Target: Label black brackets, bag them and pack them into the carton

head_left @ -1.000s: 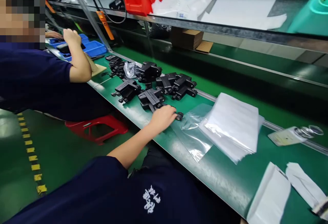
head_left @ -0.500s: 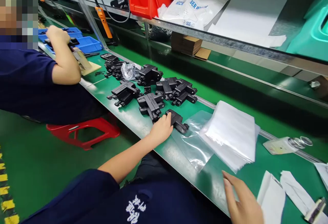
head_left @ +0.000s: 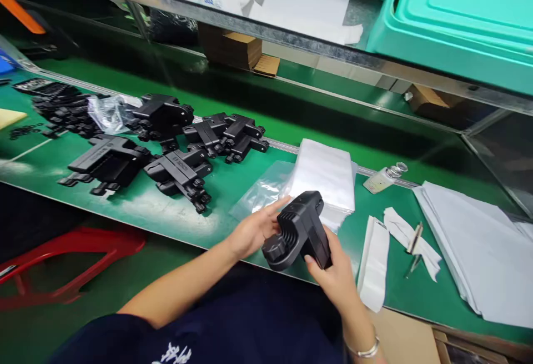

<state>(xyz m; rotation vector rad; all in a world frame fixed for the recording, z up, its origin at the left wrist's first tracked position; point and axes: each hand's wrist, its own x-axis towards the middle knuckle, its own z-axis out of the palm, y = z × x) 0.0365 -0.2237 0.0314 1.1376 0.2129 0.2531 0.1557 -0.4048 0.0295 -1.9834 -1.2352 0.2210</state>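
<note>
Before me, above the front of the bench, is a black plastic clamp bracket (head_left: pixel 310 225) with a ribbed curved jaw and a round knob. My right hand (head_left: pixel 337 269) is wrapped round its lower right side, thumb in front. On the other side, my left hand (head_left: pixel 258 230) has its fingers stretched out beside the jaw and knob; part of it is hidden behind the bracket, and whether it touches is unclear. A stack of clear plastic bags (head_left: pixel 322 172) lies just behind the bracket, with a loose clear bag (head_left: pixel 266 186) to its left.
Several similar black clamps (head_left: pixel 179 172) are piled at the left of the green bench (head_left: pixel 229 230). To the right lie a folded white strip (head_left: pixel 373 264), a small pump bottle (head_left: pixel 383 178) and white sheets (head_left: pixel 483 253). Overhead, a metal shelf (head_left: pixel 308 47) carries a teal crate (head_left: pixel 458 30).
My left hand has brought a clamp from the bench to the front of me, and my right hand has come over and gripped it. The view has swung right.
</note>
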